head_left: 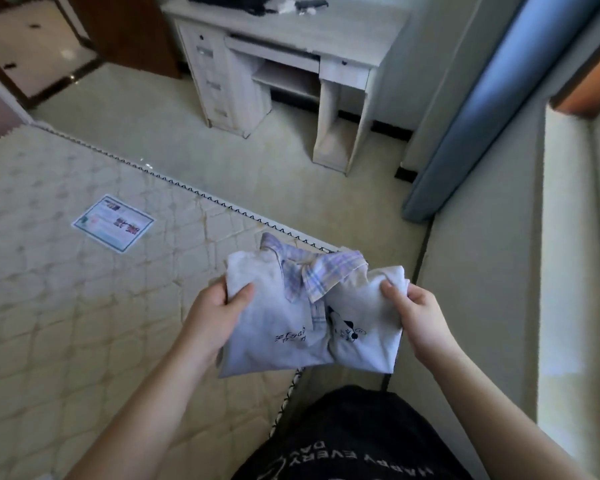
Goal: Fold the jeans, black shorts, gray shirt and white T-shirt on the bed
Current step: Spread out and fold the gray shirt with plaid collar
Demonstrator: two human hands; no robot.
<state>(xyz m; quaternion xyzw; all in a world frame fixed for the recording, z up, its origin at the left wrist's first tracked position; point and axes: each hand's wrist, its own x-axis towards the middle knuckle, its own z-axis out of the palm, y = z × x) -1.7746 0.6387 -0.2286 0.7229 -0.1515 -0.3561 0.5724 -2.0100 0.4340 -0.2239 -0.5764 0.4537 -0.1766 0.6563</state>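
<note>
Currently held above the bed (66,306) corner: white T-shirt (291,327), folded into a compact bundle, plaid collar (323,271) facing up. Left hand (215,313) gripping the left edge, thumb on top, fingers curled under the fabric. Right hand (420,313) gripping the right edge, thumb and fingers pinching bunched cloth. Lying flat on the mattress, well apart: printed label (113,223). Beyond the bed: white desk (291,46).

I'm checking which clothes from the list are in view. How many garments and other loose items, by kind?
Folded white T-shirt with plaid collar, held by left hand and right hand: 1
Paper card on the mattress: 1
Jeans, shorts, gray shirt: 0
Total: 2
</note>
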